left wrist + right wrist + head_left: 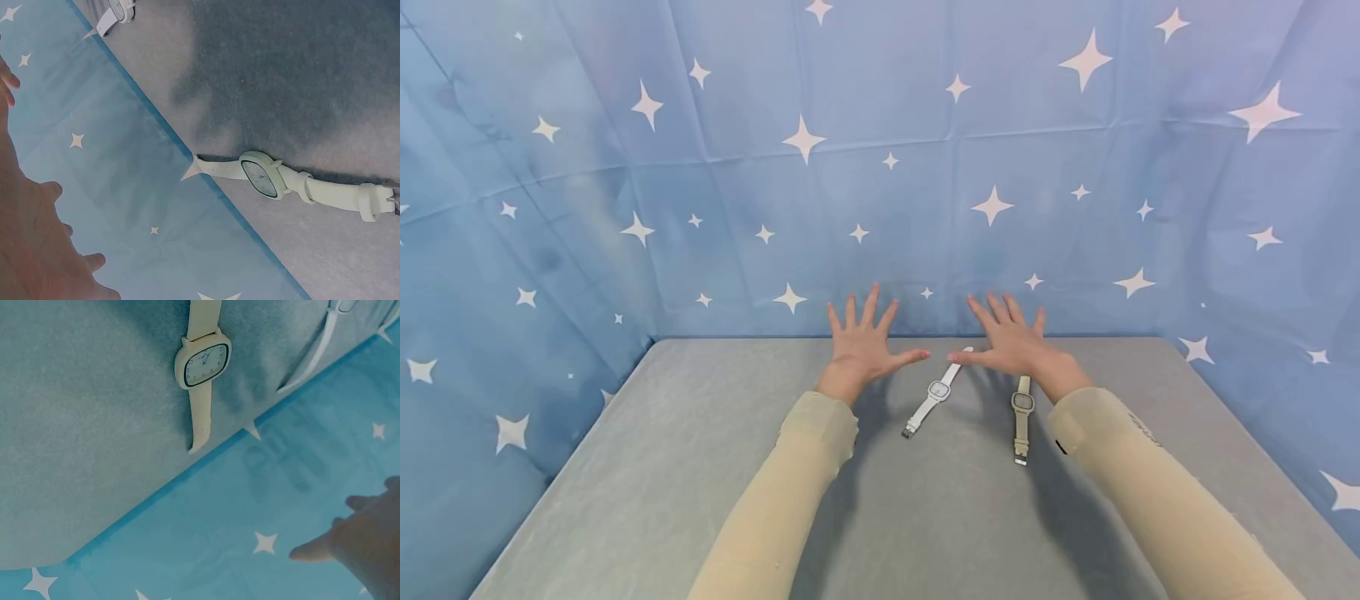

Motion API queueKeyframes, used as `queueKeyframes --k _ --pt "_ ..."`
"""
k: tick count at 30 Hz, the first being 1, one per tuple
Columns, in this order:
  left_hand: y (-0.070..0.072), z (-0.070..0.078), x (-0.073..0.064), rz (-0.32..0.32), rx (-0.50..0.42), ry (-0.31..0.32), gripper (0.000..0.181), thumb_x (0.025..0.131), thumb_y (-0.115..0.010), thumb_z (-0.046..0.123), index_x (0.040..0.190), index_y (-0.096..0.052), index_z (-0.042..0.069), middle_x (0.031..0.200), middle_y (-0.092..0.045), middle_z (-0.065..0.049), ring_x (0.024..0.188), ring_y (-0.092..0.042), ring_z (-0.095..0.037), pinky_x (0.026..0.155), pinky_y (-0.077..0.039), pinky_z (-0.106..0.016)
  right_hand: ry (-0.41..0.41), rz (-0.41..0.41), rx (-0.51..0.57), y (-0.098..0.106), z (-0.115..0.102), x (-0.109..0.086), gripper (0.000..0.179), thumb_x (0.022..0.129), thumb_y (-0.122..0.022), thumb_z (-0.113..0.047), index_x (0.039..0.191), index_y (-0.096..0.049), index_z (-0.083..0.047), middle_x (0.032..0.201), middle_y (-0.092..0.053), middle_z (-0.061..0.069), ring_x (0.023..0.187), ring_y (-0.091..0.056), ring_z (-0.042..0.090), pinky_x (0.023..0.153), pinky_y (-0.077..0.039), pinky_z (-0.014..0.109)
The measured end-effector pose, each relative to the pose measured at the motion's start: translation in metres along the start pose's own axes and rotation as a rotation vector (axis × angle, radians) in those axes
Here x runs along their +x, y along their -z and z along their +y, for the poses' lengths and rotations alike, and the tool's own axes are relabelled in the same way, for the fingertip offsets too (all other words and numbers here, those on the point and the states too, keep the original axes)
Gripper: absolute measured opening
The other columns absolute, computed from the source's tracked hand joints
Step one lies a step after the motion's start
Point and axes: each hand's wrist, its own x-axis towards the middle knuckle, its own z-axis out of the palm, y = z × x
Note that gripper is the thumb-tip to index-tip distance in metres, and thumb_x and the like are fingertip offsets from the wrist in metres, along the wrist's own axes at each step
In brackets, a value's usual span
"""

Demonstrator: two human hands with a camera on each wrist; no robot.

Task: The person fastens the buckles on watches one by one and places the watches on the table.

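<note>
Two wristwatches lie face up with straps laid out on the grey table. The white watch [938, 390] slants between the hands; the beige watch [1022, 402] lies to its right, under the right forearm side. My left hand [861, 346], fingers spread and thumb pointing right, is held over the far part of the table, left of the white watch. My right hand [1011, 343] is spread too; its thumb overlaps the white watch's far strap end in the head view. Neither hand holds anything. The right wrist view shows the beige watch's dial [206, 364] closely.
The grey table [715, 467] ends at a far edge against a blue curtain [737, 192] printed with white stars, which also hangs along both sides. Beige sleeves [775, 508] cover both forearms, and their shadows fall across the tabletop.
</note>
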Motion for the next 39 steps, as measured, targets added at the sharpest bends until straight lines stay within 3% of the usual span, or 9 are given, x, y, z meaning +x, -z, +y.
queueKeyframes --k 20,39 --pt "0.003 0.0 -0.006 0.017 -0.009 0.01 0.102 0.078 -0.034 0.093 0.16 -0.01 0.036 0.17 0.007 -0.001 0.155 -0.004 -0.041 0.121 -0.002 -0.068 0.051 0.025 0.011 -0.002 0.008 -0.003 0.104 0.083 -0.056 -0.077 0.161 -0.018 -0.02 0.168 0.002 0.017 0.152 0.009 0.047 0.108 0.006 0.081" --pt "0.001 -0.005 -0.004 0.017 -0.017 0.009 0.105 0.077 -0.037 0.093 0.161 -0.01 0.035 0.17 0.005 -0.001 0.155 -0.007 -0.041 0.12 -0.002 -0.068 0.046 0.014 -0.029 -0.002 0.013 -0.007 0.101 0.085 -0.056 -0.075 0.161 -0.019 -0.02 0.168 0.001 0.018 0.152 0.008 0.047 0.109 0.004 0.081"
